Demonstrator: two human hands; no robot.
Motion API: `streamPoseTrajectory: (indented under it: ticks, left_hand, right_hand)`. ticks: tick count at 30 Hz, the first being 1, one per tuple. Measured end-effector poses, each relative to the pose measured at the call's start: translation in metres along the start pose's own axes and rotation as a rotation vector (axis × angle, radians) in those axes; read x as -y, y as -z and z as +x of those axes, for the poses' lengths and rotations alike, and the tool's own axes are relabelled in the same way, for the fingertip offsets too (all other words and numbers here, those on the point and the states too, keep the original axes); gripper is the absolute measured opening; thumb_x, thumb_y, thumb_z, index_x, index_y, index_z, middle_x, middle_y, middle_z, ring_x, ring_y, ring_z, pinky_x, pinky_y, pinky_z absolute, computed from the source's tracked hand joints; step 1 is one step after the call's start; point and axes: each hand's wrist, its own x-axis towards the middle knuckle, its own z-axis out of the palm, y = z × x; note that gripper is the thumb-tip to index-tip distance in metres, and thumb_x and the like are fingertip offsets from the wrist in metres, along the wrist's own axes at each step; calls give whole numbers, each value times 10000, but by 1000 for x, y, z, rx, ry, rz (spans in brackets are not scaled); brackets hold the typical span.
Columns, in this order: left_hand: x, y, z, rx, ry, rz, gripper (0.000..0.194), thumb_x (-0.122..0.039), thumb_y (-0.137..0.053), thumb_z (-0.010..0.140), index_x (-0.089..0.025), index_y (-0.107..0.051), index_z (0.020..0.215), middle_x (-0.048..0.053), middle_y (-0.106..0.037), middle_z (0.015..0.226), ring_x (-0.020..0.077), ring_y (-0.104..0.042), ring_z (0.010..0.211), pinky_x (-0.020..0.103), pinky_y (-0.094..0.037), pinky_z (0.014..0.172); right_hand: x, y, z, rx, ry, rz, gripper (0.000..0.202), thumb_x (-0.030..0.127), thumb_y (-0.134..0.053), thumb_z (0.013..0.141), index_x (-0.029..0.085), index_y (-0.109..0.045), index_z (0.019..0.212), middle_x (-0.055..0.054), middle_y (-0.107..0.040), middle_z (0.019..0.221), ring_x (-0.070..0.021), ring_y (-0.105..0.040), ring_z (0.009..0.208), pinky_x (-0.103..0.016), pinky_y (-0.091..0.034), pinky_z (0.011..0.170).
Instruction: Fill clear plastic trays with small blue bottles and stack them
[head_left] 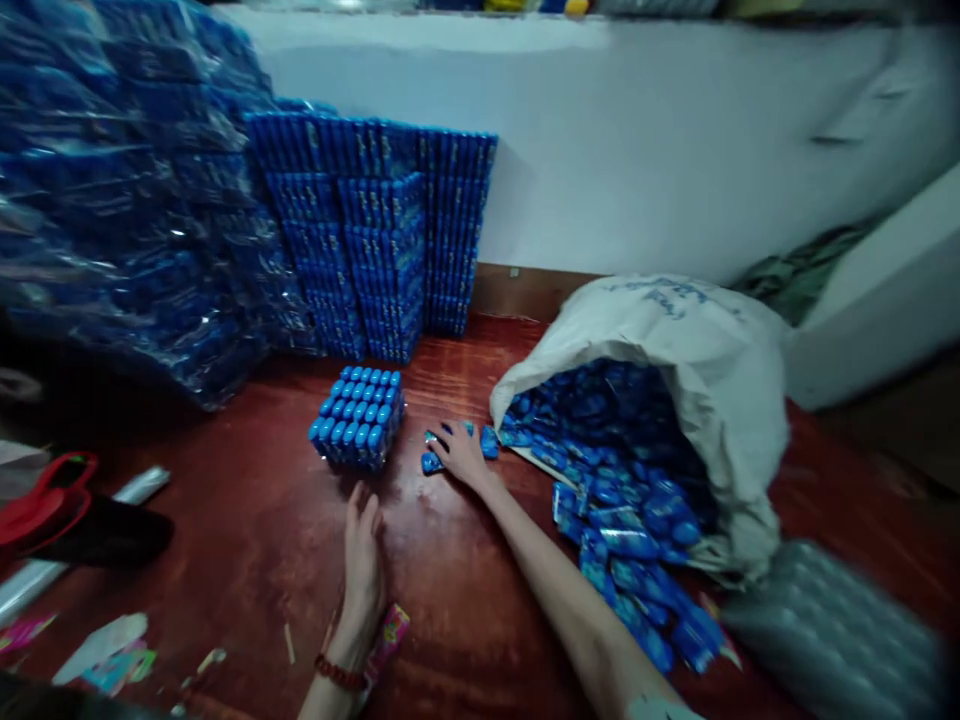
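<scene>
My right hand [459, 455] reaches over the red-brown table, its fingers curved down around small blue packets [431, 463]. Another blue packet [490, 442] lies by its outer side, near the sack's mouth. My left hand [364, 550] is held with fingers stretched out and nothing in it, in front of a neat block of blue packets [358, 415]. The block stands on the table in even rows, showing rounded light-blue ends. A large white sack [660, 310] lies on its side at the right, with many loose blue packets [622, 540] spilling out.
Tall stacks of blue packets [375, 240] stand against the wall, beside plastic-wrapped bundles [135, 200]. A dark cup with a red lid [82, 520] is at the left. Paper scraps [105, 650] lie in front. A grey bumpy object [840, 630] sits at right, blurred.
</scene>
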Motion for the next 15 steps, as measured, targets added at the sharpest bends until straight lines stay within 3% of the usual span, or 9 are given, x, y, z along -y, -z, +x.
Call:
streamPoseTrajectory:
  ticks: [4, 7, 10, 12, 15]
  left_hand:
    - [36, -11, -11, 367, -206, 322, 516, -485, -618, 726, -205, -566, 1156, 104, -531, 1289, 279, -427, 1264, 440, -295, 1093]
    - [44, -31, -15, 510, -326, 369, 493, -455, -607, 737, -205, -567, 1159, 107, -522, 1290, 276, -427, 1260, 449, -301, 1087]
    - [44, -60, -16, 602, -291, 325, 461, -407, -623, 737, -220, -576, 1155, 103, -544, 1251, 268, -481, 1206, 435, -333, 1064]
    - [45, -84, -15, 643, -267, 283, 478, -373, -643, 731, -226, -562, 1178, 100, -537, 1262, 262, -484, 1207, 417, -318, 1076]
    - [45, -124, -9, 631, -273, 232, 594, -354, -697, 687, -210, -509, 1231, 114, -461, 1355, 273, -372, 1310, 422, -212, 1126]
  right_hand:
    - [-14, 16, -81, 15, 82, -95, 334, 377, -412, 925, 320, -557, 1221, -49, -499, 1343, -225, -361, 1290, -529, -166, 1075]
    - [-38, 51, -129, -159, 97, -65, 340, 388, -414, 921, 300, -572, 1208, -60, -531, 1307, -218, -416, 1255, -481, -262, 1064]
    - [-66, 120, -148, -600, -17, -134, 382, 381, -388, 921, 259, -533, 1252, -90, -537, 1270, -206, -467, 1196, -416, -357, 1017]
    - [-82, 181, -143, -864, -115, -303, 477, 422, -406, 901, 207, -457, 1324, -130, -462, 1334, -238, -404, 1252, -448, -316, 1043]
    - [-105, 273, -118, -939, -263, -443, 709, 532, -464, 835, 129, -324, 1401, -188, -327, 1429, -311, -278, 1334, -520, -238, 1069]
